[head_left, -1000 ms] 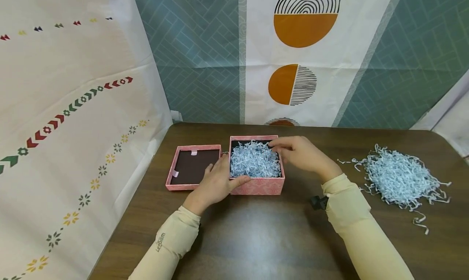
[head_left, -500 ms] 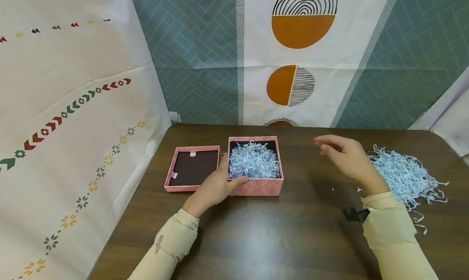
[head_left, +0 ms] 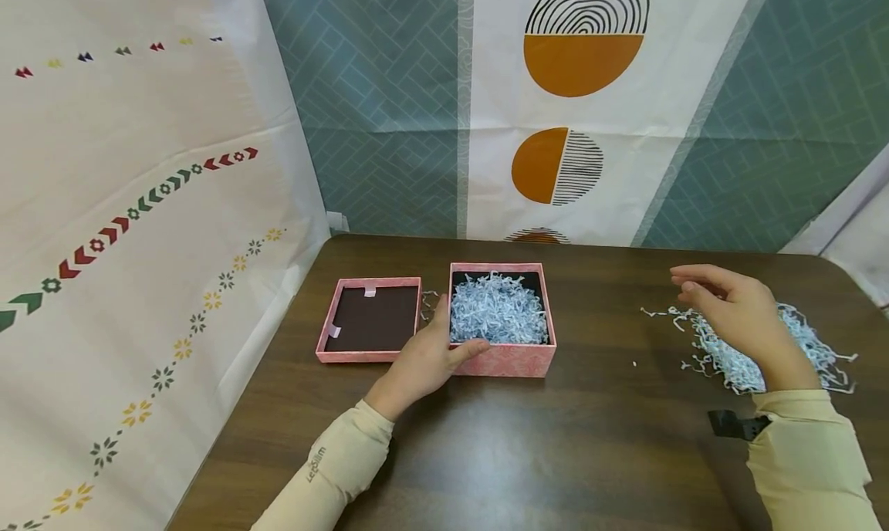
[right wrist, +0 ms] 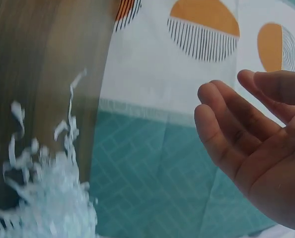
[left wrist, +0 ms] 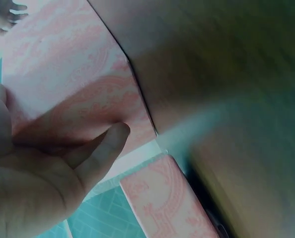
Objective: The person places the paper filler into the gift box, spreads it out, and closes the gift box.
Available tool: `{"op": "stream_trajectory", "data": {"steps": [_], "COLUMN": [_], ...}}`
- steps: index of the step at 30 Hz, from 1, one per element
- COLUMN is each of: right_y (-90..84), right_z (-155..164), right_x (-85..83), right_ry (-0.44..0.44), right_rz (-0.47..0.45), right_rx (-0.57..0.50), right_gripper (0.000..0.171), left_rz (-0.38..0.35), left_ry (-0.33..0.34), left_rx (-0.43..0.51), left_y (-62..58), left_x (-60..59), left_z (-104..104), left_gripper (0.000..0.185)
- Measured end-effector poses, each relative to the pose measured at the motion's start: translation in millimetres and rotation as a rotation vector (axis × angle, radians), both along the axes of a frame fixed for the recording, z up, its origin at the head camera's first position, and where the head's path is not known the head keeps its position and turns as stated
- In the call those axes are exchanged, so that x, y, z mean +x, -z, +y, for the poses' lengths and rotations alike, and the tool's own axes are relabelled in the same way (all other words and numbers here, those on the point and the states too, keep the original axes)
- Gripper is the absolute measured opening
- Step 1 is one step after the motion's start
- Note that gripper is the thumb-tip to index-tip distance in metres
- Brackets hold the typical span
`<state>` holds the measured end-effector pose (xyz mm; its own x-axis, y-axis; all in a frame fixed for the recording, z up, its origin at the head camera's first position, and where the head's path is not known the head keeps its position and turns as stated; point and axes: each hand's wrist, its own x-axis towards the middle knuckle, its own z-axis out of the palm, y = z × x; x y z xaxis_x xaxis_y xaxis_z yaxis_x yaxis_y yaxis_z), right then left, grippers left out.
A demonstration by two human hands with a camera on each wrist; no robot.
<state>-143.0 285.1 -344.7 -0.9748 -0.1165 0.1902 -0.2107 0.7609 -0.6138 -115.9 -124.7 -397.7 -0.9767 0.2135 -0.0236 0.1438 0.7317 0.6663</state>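
Shifted rightward, the right hand (head_left: pixel 753 322), empty and loosely curved, hangs near unboxed paper shreds (head_left: pixel 821 350), while the left hand (head_left: pixel 420 361), fingers extended, touches the shred-filled pink box (head_left: pixel 514 361), its lid (head_left: pixel 375 322) off at that hand's left.

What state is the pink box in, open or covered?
Open: blue shredded paper shows inside the pink box from above, and the shallow pink lid lies beside it, dark inner side up.

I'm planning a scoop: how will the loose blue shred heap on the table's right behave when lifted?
The shred heap is probably floppy, since its strands are thin and crinkled. It looks light for its bulk, being loosely piled. Strands may trail or drop, as several stray from its edges.
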Motion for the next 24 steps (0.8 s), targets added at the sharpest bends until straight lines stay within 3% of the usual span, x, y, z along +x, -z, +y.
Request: {"op": "stream_trajectory", "data": {"steps": [5,10,13,21,24], "right_y": [5.7,27.3,42.2,66.1,70.5], "right_z": [30,65,80,94,96], "right_x": [1.3,1.7,-0.5,-10.3,-11.5], "right_ry": [0.061,0.127,0.159,0.024,0.002], "right_rz": [-0.018,-0.186,-0.264,-0.415,-0.433], "right_rx": [0.119,0.252,0.285,0.205,0.202], "right_gripper": [0.053,0.093,0.108,0.115,0.115], "left_rz": [-0.022,-0.039,-0.031,-0.027,-0.02], "left_ry": [-0.026,-0.02,-0.017,-0.006,-0.001], "left_rx": [0.008,0.037,0.043,0.04,0.029], "left_y": [-2.2,-1.9,-1.3,-0.1,-1.7], "left_x": [4.9,7.6,7.5,6.9,8.2], "left_z": [9,12,9,0,0], "left_gripper": [0.106,0.105,0.102,0.099,0.1]}}
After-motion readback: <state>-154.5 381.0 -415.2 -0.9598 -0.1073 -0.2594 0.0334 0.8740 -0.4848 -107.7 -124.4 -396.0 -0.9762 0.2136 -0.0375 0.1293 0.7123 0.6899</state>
